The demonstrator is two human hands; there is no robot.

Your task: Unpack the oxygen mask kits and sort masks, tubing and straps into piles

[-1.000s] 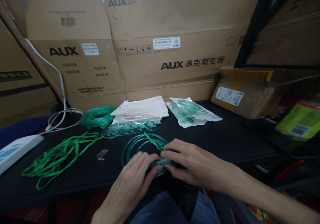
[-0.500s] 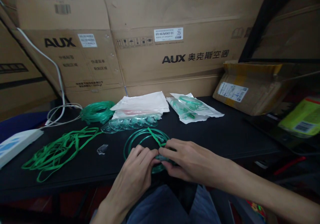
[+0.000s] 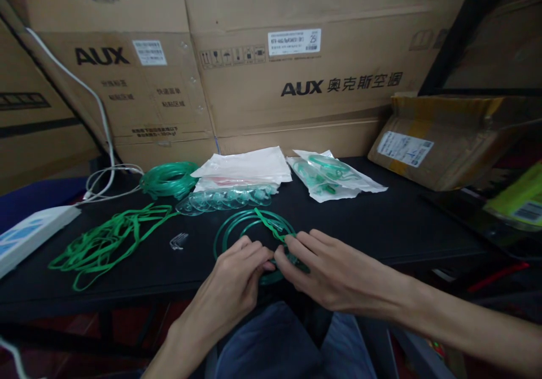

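At the front edge of the dark table, my left hand (image 3: 243,269) is closed in a pinch, its thumb and fingertips facing the right hand; what lies between them is too small to make out. My right hand (image 3: 315,263) curls its fingers over a clear green mask (image 3: 301,262), mostly hidden under them. A flat green elastic strap (image 3: 269,223) runs from its free end down to the right fingers. Beneath and behind both hands lies a coil of clear green tubing (image 3: 224,229), partly covered by them.
Behind stand a row of clear green masks (image 3: 228,199), white pouches (image 3: 249,164), filled pouches (image 3: 334,178) and a tubing bundle (image 3: 169,178). To the left lie green straps (image 3: 110,243), small clear pieces (image 3: 178,241) and a white power strip (image 3: 40,229). A cardboard parcel (image 3: 436,164) sits right.
The right fingers have shifted slightly and the left fingertips have drawn a little apart from them. The strap now looks more twisted. The view has tilted slightly downward.
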